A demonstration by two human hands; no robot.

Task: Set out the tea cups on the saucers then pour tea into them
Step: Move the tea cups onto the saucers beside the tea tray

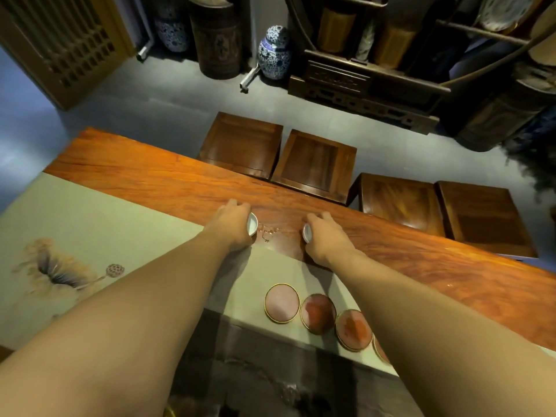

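- Head view: 2 small white cups are held over the far part of the wooden table, 1 in each hand, both tipped on their sides so that the open mouths face each other.
- The left hand is closed around the left cup; the fingers are curled over its far side, and only the rim and pale inside are visible.
- The right hand is closed in the same way around the right cup, which is gripped from its outer side.
- A small puddle is seen on the bare wood between the 2 cups, so the step in hand is judged to be emptying them before they are set out.
- The saucers lie in a row on the grey-green table runner, nearer the person and well apart from the cups; 3 are seen whole, a 4th is partly hidden by the right forearm, and none bears a cup yet.
- For the step to be done well, each cup is best turned upright before it is carried back, then lowered onto the middle of a saucer with the grip loosened only once the base is seated.
- The wet-looking patches on 2 saucers suggest that a cup could slide, so a gentle, level placement is advised.
- No teapot is visible.
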